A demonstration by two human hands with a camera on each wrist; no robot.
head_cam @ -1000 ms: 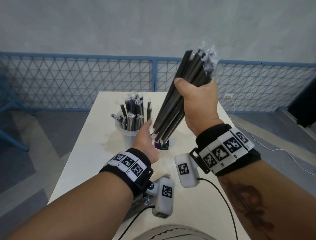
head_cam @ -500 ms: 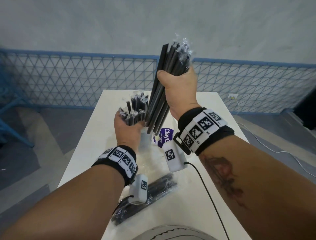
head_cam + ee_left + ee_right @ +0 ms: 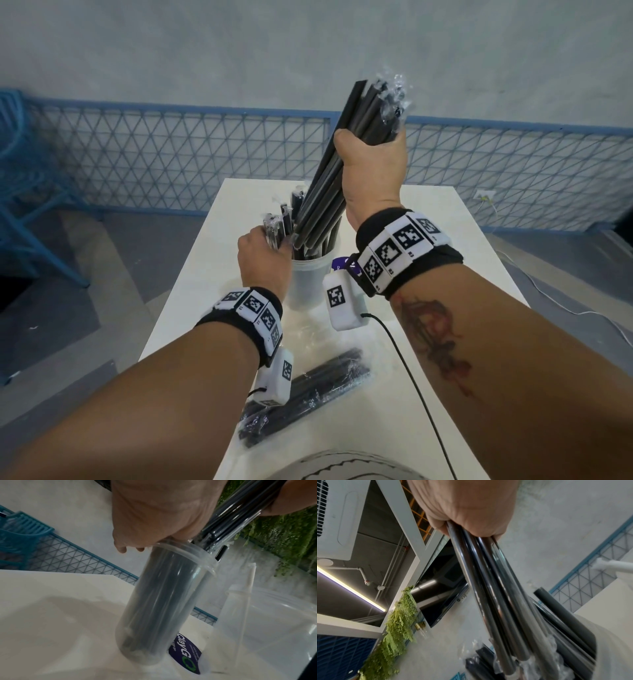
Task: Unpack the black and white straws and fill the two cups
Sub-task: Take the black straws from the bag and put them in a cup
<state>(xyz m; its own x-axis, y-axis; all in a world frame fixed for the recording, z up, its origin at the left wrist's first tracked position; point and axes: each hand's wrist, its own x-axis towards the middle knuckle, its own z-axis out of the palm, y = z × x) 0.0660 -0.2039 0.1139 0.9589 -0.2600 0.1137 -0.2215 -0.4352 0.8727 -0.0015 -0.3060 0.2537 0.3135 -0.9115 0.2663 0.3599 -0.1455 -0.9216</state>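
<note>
One thick bundle of black straws (image 3: 329, 192) slants down into the clear cup (image 3: 310, 281) on the white table (image 3: 212, 274), gripped high by the right hand (image 3: 371, 171), likely to steer the lower ends in. The left hand (image 3: 263, 263) clasps the straws already standing there, apparently holding them aside. A wrapped pack (image 3: 308, 397) lies nearer, unopened.

Left hand (image 3: 159, 511) grips black straws (image 3: 240, 519) above a clear cup (image 3: 164, 601); fingers (image 3: 121, 547) just beside its rim.
</note>
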